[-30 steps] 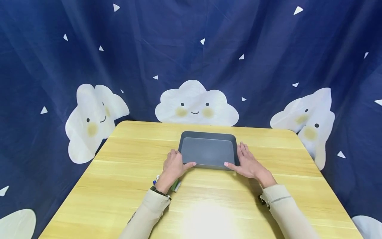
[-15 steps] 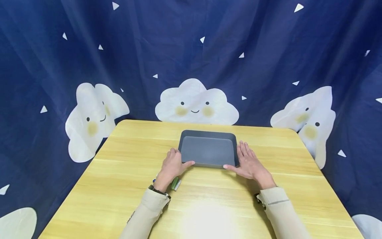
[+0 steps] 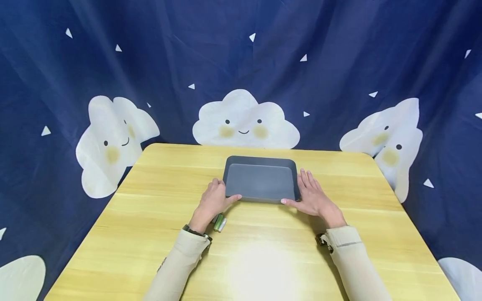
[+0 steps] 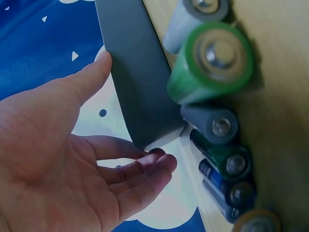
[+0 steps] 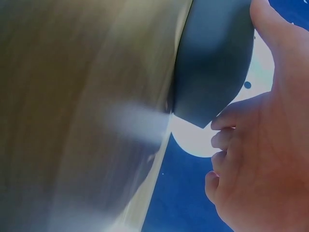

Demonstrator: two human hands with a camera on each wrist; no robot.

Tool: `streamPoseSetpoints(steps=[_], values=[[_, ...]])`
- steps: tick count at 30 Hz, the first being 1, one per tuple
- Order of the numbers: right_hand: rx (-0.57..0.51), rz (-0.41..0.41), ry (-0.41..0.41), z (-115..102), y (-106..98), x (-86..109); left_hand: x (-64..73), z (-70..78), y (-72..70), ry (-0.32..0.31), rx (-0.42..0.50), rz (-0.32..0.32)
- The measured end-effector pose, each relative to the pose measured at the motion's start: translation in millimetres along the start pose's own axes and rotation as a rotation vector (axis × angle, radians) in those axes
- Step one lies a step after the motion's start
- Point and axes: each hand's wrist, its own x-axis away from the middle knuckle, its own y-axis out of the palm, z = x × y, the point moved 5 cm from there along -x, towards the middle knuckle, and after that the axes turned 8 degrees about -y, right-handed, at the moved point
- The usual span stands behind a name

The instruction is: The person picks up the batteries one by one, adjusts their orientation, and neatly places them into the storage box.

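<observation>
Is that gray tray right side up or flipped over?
Right side up: from above, the gray tray shows its inside floor with walls rising around it.

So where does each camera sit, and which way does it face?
Head: worn on the person's head, facing forward and down at the grey tray and wooden table; the left hand, right hand and both sleeves show.
Left wrist: worn on that wrist, facing the tray from outside and a row of batteries; only the left hand shows.
Right wrist: worn on that wrist, facing the tray across the tabletop; only the right hand shows.
Shared: the head and left wrist views both show batteries, tray and blue curtain.
</observation>
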Motion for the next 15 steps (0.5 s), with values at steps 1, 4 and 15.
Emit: streamPoseSetpoints(steps=[1, 4, 15], values=[[-0.002, 0.001, -0.003, 0, 0, -0.3, -0.3, -1.0, -0.9, 0.000, 0.000, -0.003], [-0.005, -0.004, -0.006, 0, 1, 0.4, -1.0, -5.6, -3.5, 0.005, -0.004, -0.009], [-0.015, -0.010, 0.002, -1, 2, 0.2, -4.2, -27.8, -54.5, 0.075, 0.046, 0.045]])
